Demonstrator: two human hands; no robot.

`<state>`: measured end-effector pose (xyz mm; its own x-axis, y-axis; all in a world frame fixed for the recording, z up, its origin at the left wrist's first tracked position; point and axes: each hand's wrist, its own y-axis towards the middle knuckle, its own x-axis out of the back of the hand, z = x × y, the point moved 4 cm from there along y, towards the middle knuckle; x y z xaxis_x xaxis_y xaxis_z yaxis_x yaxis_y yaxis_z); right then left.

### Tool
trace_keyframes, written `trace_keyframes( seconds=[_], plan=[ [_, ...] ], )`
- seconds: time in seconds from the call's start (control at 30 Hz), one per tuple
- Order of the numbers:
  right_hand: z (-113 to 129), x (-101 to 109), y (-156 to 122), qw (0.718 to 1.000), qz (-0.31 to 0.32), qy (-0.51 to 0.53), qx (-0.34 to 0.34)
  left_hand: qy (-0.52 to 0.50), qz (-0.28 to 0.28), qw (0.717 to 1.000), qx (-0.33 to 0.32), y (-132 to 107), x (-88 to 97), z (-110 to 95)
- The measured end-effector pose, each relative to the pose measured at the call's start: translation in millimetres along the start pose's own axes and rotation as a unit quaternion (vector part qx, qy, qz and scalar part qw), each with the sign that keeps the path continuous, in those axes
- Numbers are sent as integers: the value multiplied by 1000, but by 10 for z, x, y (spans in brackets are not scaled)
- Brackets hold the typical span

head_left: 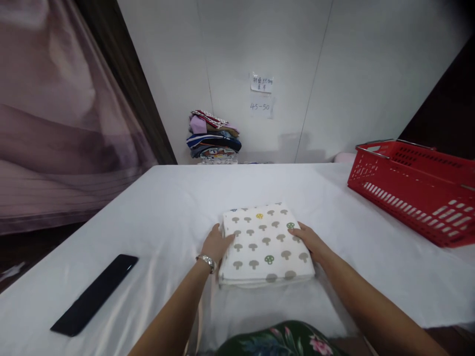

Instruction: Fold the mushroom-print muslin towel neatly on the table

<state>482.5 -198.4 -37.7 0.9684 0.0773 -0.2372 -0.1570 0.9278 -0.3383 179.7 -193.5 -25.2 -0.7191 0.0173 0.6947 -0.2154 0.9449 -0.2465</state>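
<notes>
A folded white cloth with a mushroom print (265,244) lies on the white table (178,207) in front of me. My left hand (217,243), with a watch on its wrist, rests against the cloth's left edge, fingers flat on top. My right hand (309,241) lies on the cloth's right edge, fingers stretched out over the fabric. Neither hand lifts the cloth; it sits flat on the table.
A black phone (94,294) lies at the near left of the table. A red plastic basket (415,185) stands at the right. A stack of folded clothes (213,136) sits by the far wall under two paper notes (261,94). A pink curtain (55,113) hangs at left.
</notes>
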Motion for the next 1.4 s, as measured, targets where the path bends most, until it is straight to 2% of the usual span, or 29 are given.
trace_keyframes(
  seconds=[0.13, 0.3, 0.5, 0.7, 0.77, 0.8, 0.9, 0.93, 1.03, 1.13, 1.27, 1.33, 1.4],
  plan=[
    [-6, 27, 15, 1000, -4, 2, 5, -55, 30, 997, 33, 100, -8, 63],
    [-34, 54, 29, 1000, -4, 10, -3, -160, 82, 983, 36, 160, -36, 103],
    [-47, 66, 32, 1000, -2, 7, 0, -192, 51, 979, 45, 107, -2, 58],
    [13, 42, -40, 1000, -8, -10, -2, -268, 89, 958, 58, 20, -83, 33],
    [31, 48, -61, 1000, -6, -16, 1, -327, 118, 935, 67, -37, -108, -9],
    [39, 58, -68, 1000, -6, -19, 0, -368, 144, 915, 75, -70, -127, -35],
    [78, 104, -80, 1000, -3, -28, -4, -483, 233, 837, 113, -179, -196, -112],
    [103, 120, -81, 999, 0, -32, -2, -502, 251, 818, 125, -210, -215, -130],
    [212, 170, -70, 998, -5, -60, 0, -527, 257, 795, 157, -275, -256, -169],
    [365, 194, -28, 994, -15, -113, -7, -525, 229, 805, 155, -319, -273, -247],
    [659, 125, 46, 971, -14, -235, 34, -494, 159, 853, 60, -336, -239, -434],
    [833, 25, 43, 942, -19, -325, 79, -469, 110, 876, 25, -333, -230, -509],
    [986, -136, -9, 885, -35, -445, 132, -448, 60, 892, -1, -328, -239, -573]
  ],
)
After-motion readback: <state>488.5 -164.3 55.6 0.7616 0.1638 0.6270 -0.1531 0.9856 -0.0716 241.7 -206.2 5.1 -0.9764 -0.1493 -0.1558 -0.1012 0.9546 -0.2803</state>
